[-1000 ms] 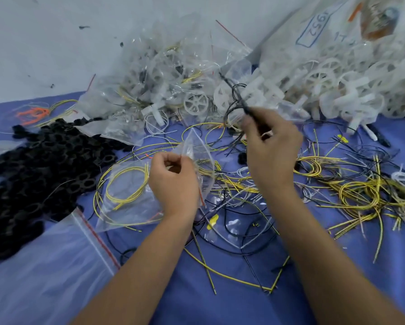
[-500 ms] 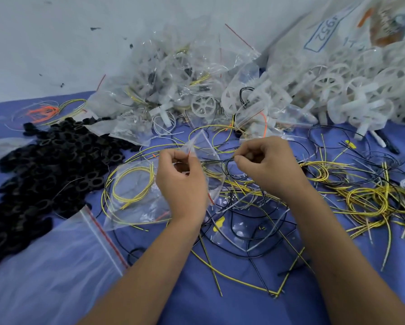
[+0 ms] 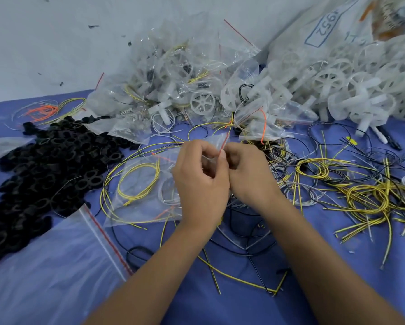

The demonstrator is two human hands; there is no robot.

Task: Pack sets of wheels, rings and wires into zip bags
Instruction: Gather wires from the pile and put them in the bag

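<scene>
Hands pinching a zip bag at mid-table

Rings (image 3: 44, 174) fill the far left of my view, a black heap spread over the blue cloth (image 3: 220, 308). A bundle of orange and yellow strands (image 3: 46, 111) lies behind the heap, near the wall. Just in front of the rings I see a big clear bag (image 3: 46, 266) lying flat, its red seal line running slantwise toward my left forearm.

Next comes the small zip bag (image 3: 147, 184) I am working on. It rests on the cloth at the centre, with a yellow wire loop (image 3: 138, 184) coiled inside it, and its open mouth rises up between my two hands. My left hand (image 3: 201, 184) has its fingers curled and pinches the mouth of the bag. My right hand (image 3: 250, 174) sits touching the left, fingers also curled, gripping the same red-striped edge from the other side. Whether anything else is held in that hand I cannot tell.

Behind the hands a pile of filled bags (image 3: 173, 73) leans against the wall, with a white wheel (image 3: 202, 102) lying at its foot. Loose black and yellow wires (image 3: 361, 195) tangle across the cloth to the right. A great heap of white wheels (image 3: 351, 85) spills from a sack (image 3: 333, 26) at the far right.
</scene>
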